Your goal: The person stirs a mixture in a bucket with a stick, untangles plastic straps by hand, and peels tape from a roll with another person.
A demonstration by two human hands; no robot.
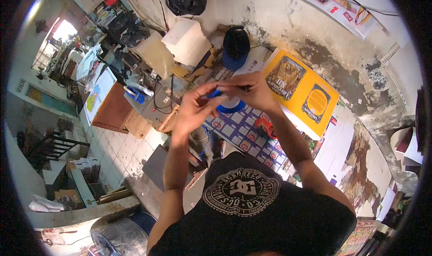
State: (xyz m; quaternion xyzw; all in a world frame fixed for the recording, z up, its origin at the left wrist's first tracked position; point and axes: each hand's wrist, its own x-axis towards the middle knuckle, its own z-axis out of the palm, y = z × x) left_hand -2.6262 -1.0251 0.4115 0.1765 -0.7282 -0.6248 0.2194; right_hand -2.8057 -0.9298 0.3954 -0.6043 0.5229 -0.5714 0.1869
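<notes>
Both hands are raised in front of me over the table, their fingers meeting. My left hand (195,108) has its fingers bent around something blue, mostly hidden, too small to name. My right hand (252,92) reaches in from the other side, fingers curled towards the left ones; what it holds, if anything, is hidden. Just beneath them a round blue object with a pale centre (232,105) shows on the patterned blue sheet (238,129). A red ring-shaped object (265,127) lies on the sheet near my right forearm.
Yellow printed covers (299,92) lie at the right, against the stained wall. Behind my hands sits a dark blue cap (236,49). A stack of pale paper (186,42) stands at the back left. A brown wooden desk (105,105) is further left.
</notes>
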